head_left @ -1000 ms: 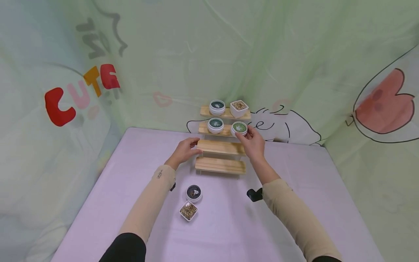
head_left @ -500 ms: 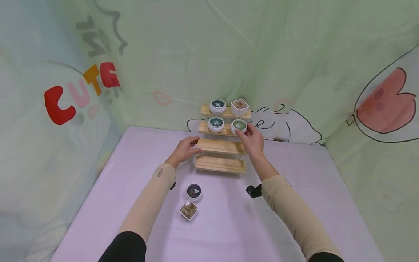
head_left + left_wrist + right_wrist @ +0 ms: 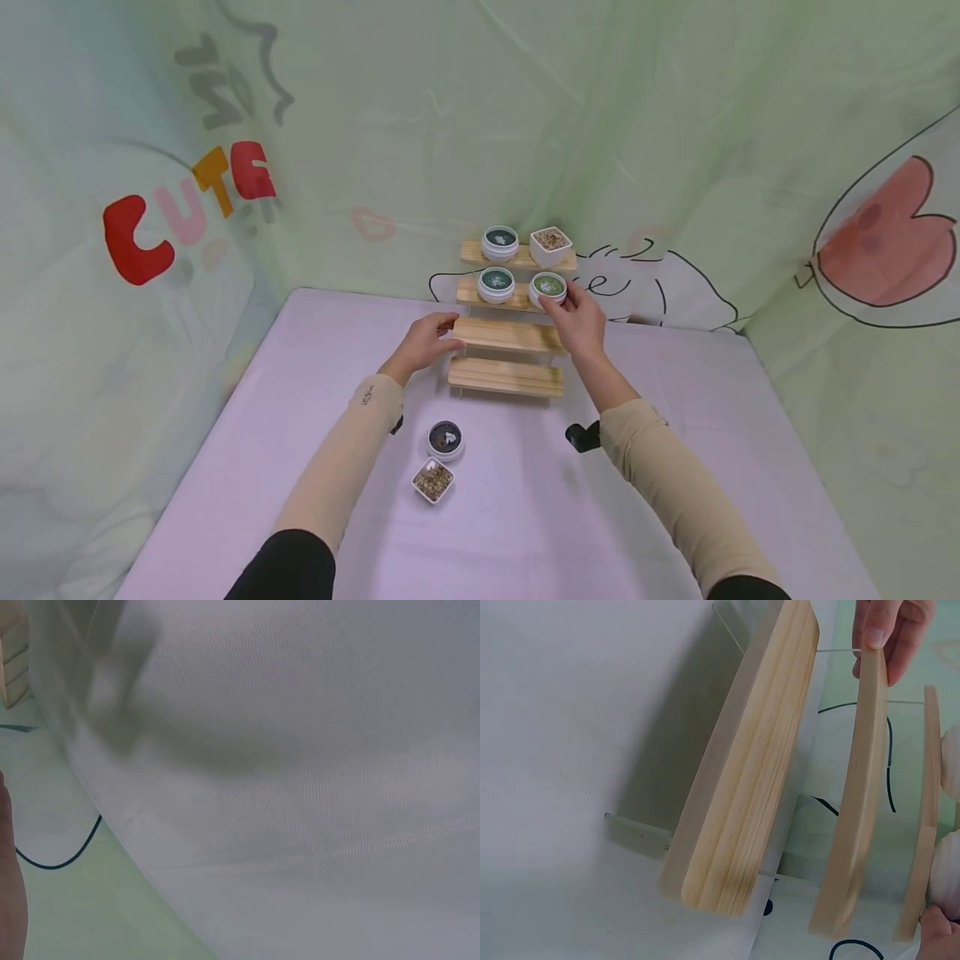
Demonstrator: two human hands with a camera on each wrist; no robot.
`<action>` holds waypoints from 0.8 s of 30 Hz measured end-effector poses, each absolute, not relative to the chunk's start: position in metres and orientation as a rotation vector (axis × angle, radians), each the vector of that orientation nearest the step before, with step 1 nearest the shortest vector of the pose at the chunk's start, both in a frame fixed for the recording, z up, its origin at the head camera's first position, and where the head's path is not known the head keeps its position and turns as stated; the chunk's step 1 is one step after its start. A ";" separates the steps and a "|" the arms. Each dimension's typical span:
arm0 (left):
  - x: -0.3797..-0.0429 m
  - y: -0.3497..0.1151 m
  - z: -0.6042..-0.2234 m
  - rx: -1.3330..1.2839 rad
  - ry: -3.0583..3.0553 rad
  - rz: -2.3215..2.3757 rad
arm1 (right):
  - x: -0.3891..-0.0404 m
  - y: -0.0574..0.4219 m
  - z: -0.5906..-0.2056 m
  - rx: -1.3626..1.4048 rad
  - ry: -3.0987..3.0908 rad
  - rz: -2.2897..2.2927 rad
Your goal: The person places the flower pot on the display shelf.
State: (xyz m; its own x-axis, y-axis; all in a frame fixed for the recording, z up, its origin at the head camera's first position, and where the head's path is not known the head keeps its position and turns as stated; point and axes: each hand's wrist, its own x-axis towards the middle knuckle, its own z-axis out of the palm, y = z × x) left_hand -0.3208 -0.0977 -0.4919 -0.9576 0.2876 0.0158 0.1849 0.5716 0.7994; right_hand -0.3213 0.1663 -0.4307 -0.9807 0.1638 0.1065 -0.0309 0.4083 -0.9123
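A four-step wooden stand [image 3: 504, 335] with thin clear supports stands near the back of the table. My left hand [image 3: 423, 343] grips the left end of its second-lowest step; the right wrist view shows thumb and fingers of the left hand [image 3: 894, 634] pinching that board. With my right hand [image 3: 583, 325] I hold a round white jar with a green top [image 3: 548, 286], at the right of the step above. Beside it sits a white jar with a teal top [image 3: 496, 284]. Only an edge of the left hand [image 3: 10, 892] enters the left wrist view.
On the top step are a dark-topped white jar [image 3: 500, 242] and a square white pot of pebbles [image 3: 551, 244]. Another dark-topped jar [image 3: 446, 439] and square pebble pot [image 3: 432, 481] stand on the lilac tablecloth [image 3: 510, 517]. Printed curtain [image 3: 420, 150] hangs behind.
The green-topped jar in my right hand has shifted slightly back on its step within the first half second. Since then it has barely moved. My left hand keeps its place on the stand.
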 end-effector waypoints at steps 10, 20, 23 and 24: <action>-0.318 -0.099 -0.493 0.428 2.672 1.383 | -0.316 0.166 -0.432 -0.129 -2.423 1.718; -0.319 -0.098 -0.491 0.386 2.666 1.345 | -0.297 0.170 -0.436 -0.086 -2.403 1.756; -0.319 -0.098 -0.490 0.383 2.663 1.349 | -0.289 0.172 -0.440 -0.074 -2.430 1.744; -0.319 -0.099 -0.490 0.380 2.664 1.349 | -0.285 0.173 -0.441 -0.068 -2.438 1.748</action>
State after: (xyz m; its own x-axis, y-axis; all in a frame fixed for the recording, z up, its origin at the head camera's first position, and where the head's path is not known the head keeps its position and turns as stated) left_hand -0.3189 -0.0986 -0.4897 -0.9596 0.2813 -0.0029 0.1641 0.5681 0.8064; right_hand -0.2853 0.1728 -0.4412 -0.9891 0.1181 0.0878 -0.0453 0.3235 -0.9451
